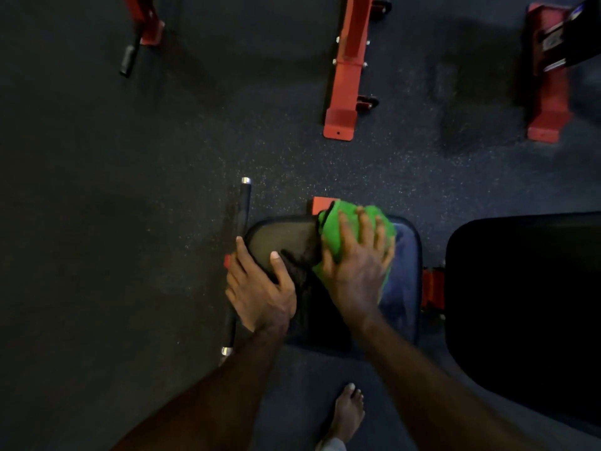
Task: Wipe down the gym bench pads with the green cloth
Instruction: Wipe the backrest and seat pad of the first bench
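A: Closest to the lens are 2 bare forearms, and a bare foot (346, 415) stands on the dark floor (130, 190) between them.

B: What is the right hand doing?

A: The right hand (356, 265) lies flat on the green cloth (344, 229), fingers spread and fairly straight, pressing it onto the small seat pad (403, 271). The cloth is bunched under the palm and sticks out past the fingertips, at the pad's far edge.

B: And the left hand?

A: The left hand (260, 288) grips the pad's left edge. Its thumb lies on top of the pad, pointing toward the cloth, and the other fingers curl over the side, touching a black bar with chrome ends (242, 206) that runs past the fingertips.

B: Anything beyond the fingers?

A: A bit of red frame (320, 205) shows just past the cloth. To the right of the right hand sits a larger black pad (520, 304), joined by a red bracket (432, 288). Far ahead, 3 red bench legs (346, 70) rest on the floor.
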Demonstrator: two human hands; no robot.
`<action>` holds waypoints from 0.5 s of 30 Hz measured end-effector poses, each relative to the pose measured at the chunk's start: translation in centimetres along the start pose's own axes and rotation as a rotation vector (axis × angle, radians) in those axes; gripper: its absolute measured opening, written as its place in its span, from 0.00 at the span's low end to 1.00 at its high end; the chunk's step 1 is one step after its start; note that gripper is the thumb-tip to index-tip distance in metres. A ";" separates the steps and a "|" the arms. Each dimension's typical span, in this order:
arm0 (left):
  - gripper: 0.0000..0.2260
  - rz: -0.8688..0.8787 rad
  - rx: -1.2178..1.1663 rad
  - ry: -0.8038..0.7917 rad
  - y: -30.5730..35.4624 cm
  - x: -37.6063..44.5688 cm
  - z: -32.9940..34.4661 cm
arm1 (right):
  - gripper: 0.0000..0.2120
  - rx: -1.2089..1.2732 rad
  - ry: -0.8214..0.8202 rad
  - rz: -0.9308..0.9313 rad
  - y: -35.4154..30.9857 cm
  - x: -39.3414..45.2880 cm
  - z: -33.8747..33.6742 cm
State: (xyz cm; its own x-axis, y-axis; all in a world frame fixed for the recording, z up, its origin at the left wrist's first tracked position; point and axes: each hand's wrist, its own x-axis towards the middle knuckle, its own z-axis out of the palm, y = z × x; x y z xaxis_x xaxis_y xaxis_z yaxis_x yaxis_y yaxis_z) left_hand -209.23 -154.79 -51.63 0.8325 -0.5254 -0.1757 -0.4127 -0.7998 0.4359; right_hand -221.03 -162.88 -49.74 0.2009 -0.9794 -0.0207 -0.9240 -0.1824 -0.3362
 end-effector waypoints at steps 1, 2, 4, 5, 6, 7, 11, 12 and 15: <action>0.30 0.009 -0.006 0.007 0.1 0.1 -0.1 | 0.33 -0.013 -0.010 -0.126 -0.9 -0.7 0.4; 0.30 0.014 -0.012 0.017 0.3 0.1 -0.2 | 0.33 -0.028 -0.050 -0.301 -0.7 -0.8 0.5; 0.29 0.022 -0.020 0.025 0.4 0.1 -0.2 | 0.32 -0.083 -0.099 -0.534 1.8 0.9 0.1; 0.29 0.023 -0.023 0.021 0.3 0.1 -0.3 | 0.30 -0.099 -0.099 -0.533 2.7 1.9 -0.1; 0.29 0.014 -0.033 0.014 0.2 0.2 -0.3 | 0.29 -0.096 -0.087 -0.436 2.8 2.7 -0.1; 0.29 0.002 -0.049 -0.001 0.2 0.2 -0.4 | 0.28 -0.072 -0.054 -0.267 2.2 2.8 0.3; 0.26 0.008 -0.239 0.008 -0.4 0.3 -0.9 | 0.27 -0.114 0.057 -0.107 -3.7 0.4 2.3; 0.25 0.014 -0.322 0.046 -0.6 0.4 -1.0 | 0.26 -0.120 0.015 -0.265 -3.7 0.1 2.4; 0.22 -0.125 -0.578 0.076 -1.2 1.6 -1.2 | 0.25 -0.131 -0.049 -0.488 -1.8 3.1 1.1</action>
State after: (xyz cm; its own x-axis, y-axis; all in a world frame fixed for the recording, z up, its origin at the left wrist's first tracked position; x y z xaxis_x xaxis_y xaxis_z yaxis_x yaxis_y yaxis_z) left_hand -206.98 -154.30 -51.39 0.8947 -0.3980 -0.2027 -0.0593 -0.5558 0.8292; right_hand -218.42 -165.45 -50.27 0.6316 -0.7727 0.0644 -0.7510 -0.6302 -0.1972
